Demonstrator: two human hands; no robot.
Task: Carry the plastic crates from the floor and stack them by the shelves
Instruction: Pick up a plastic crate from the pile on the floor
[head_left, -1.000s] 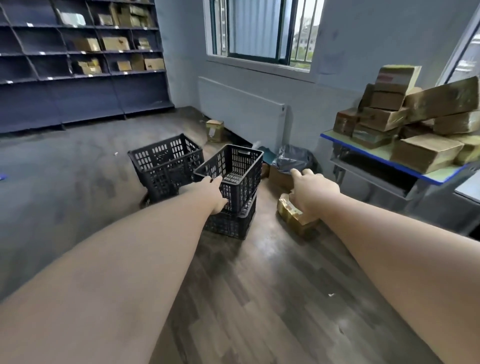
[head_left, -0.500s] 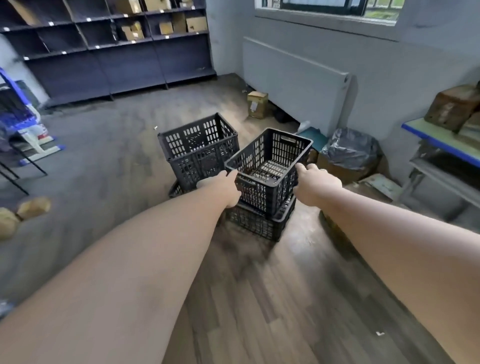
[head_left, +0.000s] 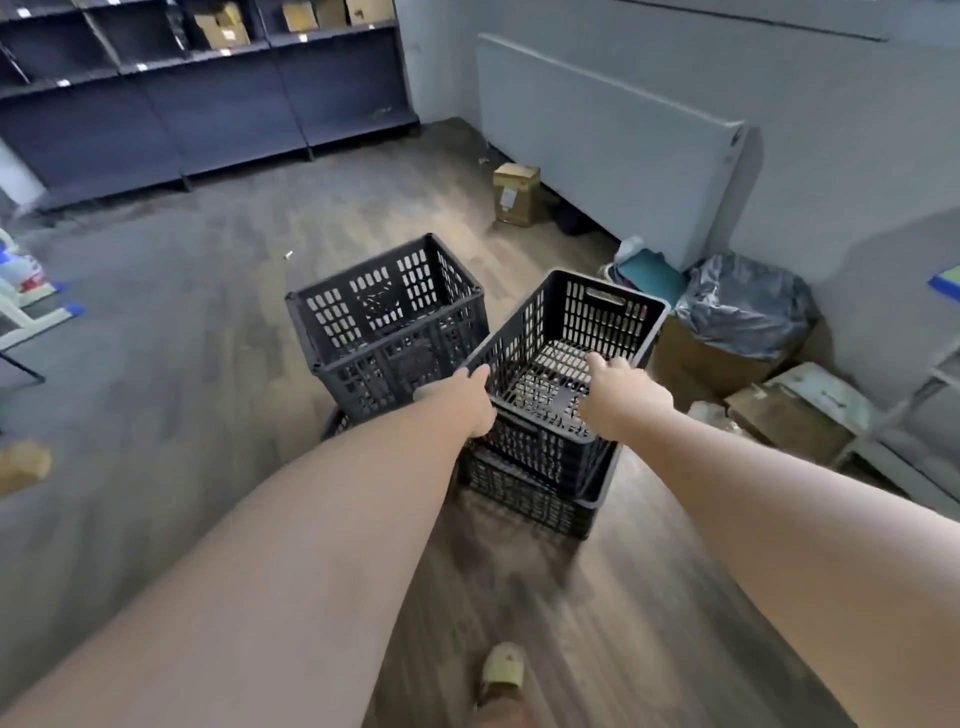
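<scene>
Both hands gripped the near rim of the top crate (head_left: 566, 358), left hand (head_left: 467, 397) at its corner, right hand (head_left: 621, 392) alongside, likely to lift it evenly off the crate beneath (head_left: 530, 499) on the floor (head_left: 208, 364), shelves (head_left: 208, 104) well apart

My arms are bare from the near edge of the view right down to the wrists, no sleeves, no watch, no bands, no gloves on my left hand (head_left: 462, 397) or my right hand (head_left: 621, 397). Fingers short and rounded, no rings visible; nails too blurred to tell. At the bottom one foot (head_left: 501, 673) shows in a pale beige-yellow slipper with a broad strap across the top and an open rounded toe, its edges smeared by blur, and the bare ankle just below it is cut off by the frame
</scene>
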